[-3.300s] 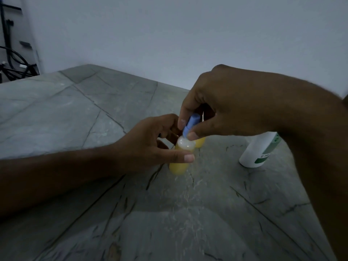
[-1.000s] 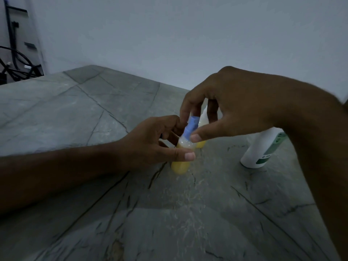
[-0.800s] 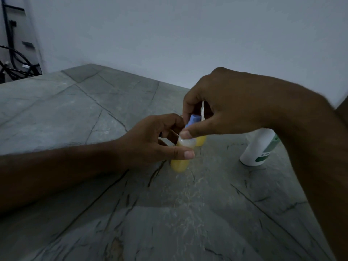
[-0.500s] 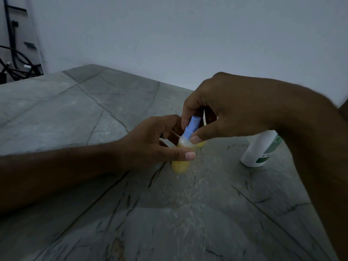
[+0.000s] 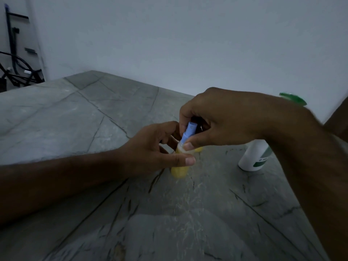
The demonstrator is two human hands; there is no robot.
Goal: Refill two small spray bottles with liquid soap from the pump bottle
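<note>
A small spray bottle (image 5: 179, 171) filled with yellow liquid stands on the grey stone counter (image 5: 94, 129). My left hand (image 5: 150, 149) grips its body between thumb and fingers. My right hand (image 5: 216, 121) pinches the blue spray cap (image 5: 189, 131) on the bottle's neck. A second small yellow bottle (image 5: 198, 149) is mostly hidden behind my right hand. The white pump bottle (image 5: 253, 157) with a green label stands to the right, its green pump head (image 5: 291, 98) showing above my right wrist.
A white wall runs along the counter's far edge. Black metal framing and cables (image 5: 17, 68) stand beyond the counter's far left corner. The dark-veined counter stretches out in front of my hands.
My right hand has kept shifting its pinch around the blue cap, fingers lifting and closing again. The left hand and the bottle have stayed in place.
</note>
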